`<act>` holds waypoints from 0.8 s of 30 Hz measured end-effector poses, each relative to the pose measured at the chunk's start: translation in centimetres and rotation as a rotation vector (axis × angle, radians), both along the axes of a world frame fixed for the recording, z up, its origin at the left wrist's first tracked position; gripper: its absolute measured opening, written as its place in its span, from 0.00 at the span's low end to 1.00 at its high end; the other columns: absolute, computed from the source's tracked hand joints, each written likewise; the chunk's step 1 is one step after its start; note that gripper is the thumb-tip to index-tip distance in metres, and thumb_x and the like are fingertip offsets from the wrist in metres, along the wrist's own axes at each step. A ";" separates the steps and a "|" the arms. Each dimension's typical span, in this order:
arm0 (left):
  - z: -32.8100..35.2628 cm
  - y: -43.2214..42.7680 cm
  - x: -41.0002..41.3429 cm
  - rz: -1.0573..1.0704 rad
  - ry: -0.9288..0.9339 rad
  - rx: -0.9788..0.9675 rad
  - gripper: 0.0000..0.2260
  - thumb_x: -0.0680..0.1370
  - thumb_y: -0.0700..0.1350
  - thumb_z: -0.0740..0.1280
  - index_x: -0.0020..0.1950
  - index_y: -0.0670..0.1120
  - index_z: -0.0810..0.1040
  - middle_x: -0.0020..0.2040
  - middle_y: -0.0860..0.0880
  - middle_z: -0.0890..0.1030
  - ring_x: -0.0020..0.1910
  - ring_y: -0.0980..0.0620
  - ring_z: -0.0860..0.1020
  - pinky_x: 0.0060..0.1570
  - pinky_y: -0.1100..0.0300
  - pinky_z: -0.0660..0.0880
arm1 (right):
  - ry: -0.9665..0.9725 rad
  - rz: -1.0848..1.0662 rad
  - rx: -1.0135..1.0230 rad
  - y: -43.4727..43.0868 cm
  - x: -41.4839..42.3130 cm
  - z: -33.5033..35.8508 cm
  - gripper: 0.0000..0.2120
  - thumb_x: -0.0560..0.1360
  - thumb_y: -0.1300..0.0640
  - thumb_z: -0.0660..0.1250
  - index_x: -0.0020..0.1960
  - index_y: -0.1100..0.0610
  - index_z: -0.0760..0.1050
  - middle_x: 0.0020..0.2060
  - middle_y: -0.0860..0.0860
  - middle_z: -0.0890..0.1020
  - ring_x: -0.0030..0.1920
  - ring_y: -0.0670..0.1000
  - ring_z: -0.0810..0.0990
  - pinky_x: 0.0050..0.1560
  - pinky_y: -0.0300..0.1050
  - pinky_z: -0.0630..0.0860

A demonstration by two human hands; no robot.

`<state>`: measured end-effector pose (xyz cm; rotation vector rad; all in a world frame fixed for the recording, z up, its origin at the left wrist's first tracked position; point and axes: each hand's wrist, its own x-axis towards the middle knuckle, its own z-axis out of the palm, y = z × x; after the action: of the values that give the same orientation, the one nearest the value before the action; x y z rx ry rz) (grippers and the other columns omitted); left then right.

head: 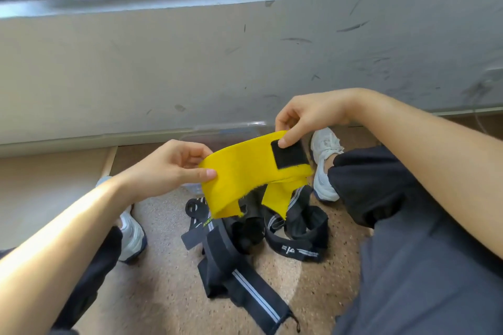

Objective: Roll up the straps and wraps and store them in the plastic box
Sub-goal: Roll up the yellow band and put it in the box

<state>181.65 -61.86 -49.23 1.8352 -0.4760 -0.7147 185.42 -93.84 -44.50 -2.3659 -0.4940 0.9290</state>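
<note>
Left hand (174, 166) and right hand (302, 119) each pinch one end of a yellow wrap (245, 171), held above tangled black straps (245, 247) on the floor (163, 294).

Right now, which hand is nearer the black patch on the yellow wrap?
Right. The right hand pinches the yellow wrap at the black patch, one fingertip touching its top edge. The left hand pinches the wrap's opposite end, apart from the patch.

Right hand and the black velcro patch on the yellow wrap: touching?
Touching. Head view: the right hand pinches the yellow wrap, its thumb tip lying on the upper edge of the black velcro patch, no gap.
</note>
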 end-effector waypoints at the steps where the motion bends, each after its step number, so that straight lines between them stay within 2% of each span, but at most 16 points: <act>1: 0.1 -0.4 -0.2 0.006 -0.006 -0.045 0.11 0.74 0.41 0.72 0.54 0.38 0.81 0.49 0.44 0.87 0.48 0.50 0.85 0.49 0.61 0.80 | -0.003 0.026 0.014 0.6 -0.4 -0.2 0.13 0.77 0.48 0.72 0.55 0.57 0.82 0.44 0.47 0.86 0.47 0.45 0.83 0.57 0.48 0.78; 3: 0.4 -1.3 -0.5 0.023 -0.032 -0.117 0.10 0.74 0.39 0.71 0.54 0.36 0.81 0.48 0.44 0.86 0.48 0.50 0.84 0.50 0.61 0.80 | 0.036 0.057 0.076 2.4 -1.5 -0.7 0.15 0.77 0.46 0.72 0.60 0.52 0.81 0.45 0.43 0.86 0.48 0.42 0.83 0.54 0.43 0.78; 5: 0.6 -1.9 -0.6 0.041 -0.059 -0.152 0.10 0.75 0.38 0.71 0.54 0.37 0.81 0.47 0.44 0.86 0.47 0.50 0.84 0.49 0.61 0.80 | 0.086 0.056 0.163 4.3 -2.3 -1.5 0.20 0.78 0.46 0.72 0.67 0.48 0.77 0.45 0.46 0.85 0.47 0.44 0.83 0.48 0.38 0.76; 7: 0.9 -2.0 -0.6 0.054 -0.063 -0.172 0.10 0.75 0.38 0.71 0.54 0.37 0.81 0.47 0.44 0.86 0.46 0.50 0.84 0.47 0.60 0.80 | 0.104 0.048 0.233 5.7 -2.7 -2.0 0.22 0.78 0.45 0.72 0.70 0.43 0.73 0.41 0.46 0.81 0.43 0.46 0.80 0.44 0.38 0.74; 8: 1.0 -1.8 -0.5 0.056 -0.067 -0.173 0.10 0.75 0.38 0.71 0.55 0.37 0.80 0.47 0.43 0.86 0.46 0.49 0.84 0.46 0.59 0.80 | 0.107 0.042 0.258 6.1 -2.8 -2.1 0.20 0.77 0.44 0.72 0.68 0.41 0.74 0.39 0.46 0.80 0.42 0.47 0.79 0.44 0.40 0.73; 10: 1.1 -1.6 -0.4 0.061 -0.081 -0.168 0.11 0.76 0.39 0.72 0.56 0.37 0.81 0.50 0.40 0.86 0.49 0.47 0.85 0.48 0.56 0.82 | 0.105 0.024 0.311 6.6 -2.9 -2.2 0.18 0.74 0.42 0.73 0.62 0.45 0.78 0.42 0.50 0.80 0.45 0.50 0.80 0.47 0.46 0.76; 11: 1.1 -1.5 -0.4 0.070 -0.090 -0.166 0.11 0.76 0.39 0.73 0.57 0.37 0.81 0.51 0.39 0.86 0.49 0.46 0.85 0.49 0.56 0.82 | 0.098 0.000 0.338 6.8 -2.9 -2.2 0.20 0.73 0.42 0.73 0.60 0.50 0.78 0.47 0.53 0.82 0.49 0.52 0.81 0.51 0.49 0.78; 13: 1.1 -1.6 -0.6 0.096 -0.103 -0.157 0.11 0.75 0.40 0.73 0.56 0.38 0.81 0.50 0.42 0.87 0.48 0.49 0.85 0.46 0.59 0.81 | 0.095 -0.038 0.360 6.9 -3.0 -2.5 0.24 0.72 0.45 0.74 0.62 0.58 0.77 0.58 0.59 0.82 0.58 0.56 0.82 0.62 0.56 0.79; 15: 1.1 -1.8 -0.7 0.119 -0.115 -0.132 0.11 0.74 0.43 0.73 0.54 0.40 0.82 0.48 0.44 0.87 0.46 0.50 0.86 0.46 0.60 0.81 | 0.120 -0.038 0.375 6.9 -2.9 -2.8 0.22 0.75 0.51 0.75 0.64 0.61 0.76 0.61 0.61 0.82 0.62 0.60 0.81 0.65 0.61 0.77; 18: 1.1 -1.8 -0.6 0.132 -0.132 -0.084 0.10 0.74 0.47 0.73 0.52 0.43 0.83 0.47 0.44 0.88 0.46 0.50 0.86 0.46 0.59 0.82 | 0.149 -0.062 0.426 6.9 -2.6 -2.6 0.17 0.77 0.62 0.73 0.64 0.64 0.76 0.59 0.60 0.84 0.59 0.59 0.84 0.63 0.57 0.79; 20: 1.0 -1.4 -0.6 0.100 -0.086 -0.047 0.11 0.75 0.48 0.72 0.52 0.42 0.82 0.47 0.44 0.88 0.46 0.51 0.85 0.47 0.59 0.81 | 0.152 -0.077 0.462 6.6 -2.3 -2.4 0.16 0.77 0.66 0.72 0.64 0.65 0.77 0.57 0.61 0.85 0.58 0.59 0.84 0.59 0.52 0.82; 24: 0.6 -0.1 -0.5 -0.005 0.019 0.068 0.17 0.77 0.47 0.71 0.59 0.36 0.80 0.56 0.41 0.86 0.57 0.44 0.85 0.61 0.50 0.80 | 0.088 -0.123 0.451 4.5 -1.5 -0.9 0.15 0.78 0.65 0.70 0.64 0.65 0.77 0.58 0.58 0.85 0.56 0.56 0.85 0.54 0.44 0.82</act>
<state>181.14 -61.97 -48.58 1.8897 -0.4491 -0.7598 183.95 -89.33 -45.42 -1.9174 -0.4620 0.7682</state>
